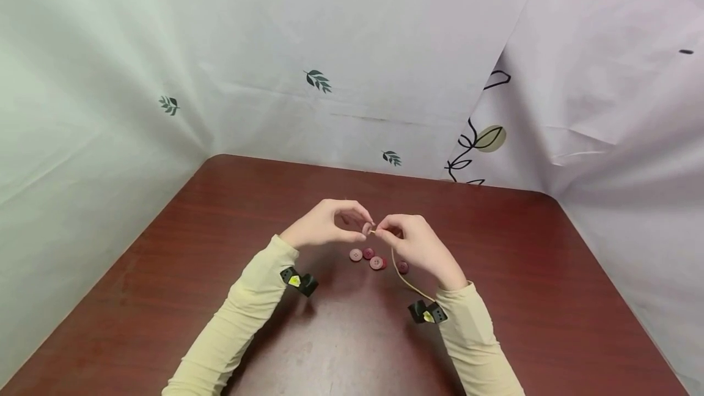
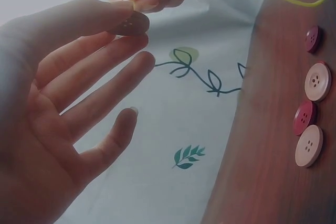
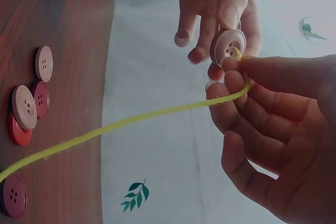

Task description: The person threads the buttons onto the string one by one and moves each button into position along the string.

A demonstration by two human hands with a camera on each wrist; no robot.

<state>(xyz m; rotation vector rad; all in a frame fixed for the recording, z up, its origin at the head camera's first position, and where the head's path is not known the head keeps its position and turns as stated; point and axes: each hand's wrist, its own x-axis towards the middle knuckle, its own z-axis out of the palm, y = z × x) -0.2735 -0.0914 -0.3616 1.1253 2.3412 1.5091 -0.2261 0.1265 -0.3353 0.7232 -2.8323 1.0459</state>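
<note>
My left hand (image 1: 324, 223) pinches a pinkish four-hole button (image 3: 229, 45) by its edge between thumb and fingers, above the table. Facing it, my right hand (image 1: 418, 243) pinches a yellow cord (image 3: 142, 116) close to its end. In the right wrist view the cord's tip is right at the button's holes. The rest of the cord hangs from the right fingers and runs down toward the right wrist. In the left wrist view the held button (image 2: 131, 24) looks dark, and its far face is hidden.
Below the hands several loose buttons lie on the reddish-brown table (image 1: 264, 200): pale pink ones (image 1: 355, 255), a dark red one (image 1: 368, 253), a red one partly under a pale one, and a purplish one (image 1: 403, 267) to the right. White cloth (image 1: 357, 35) with leaf prints hangs behind the table.
</note>
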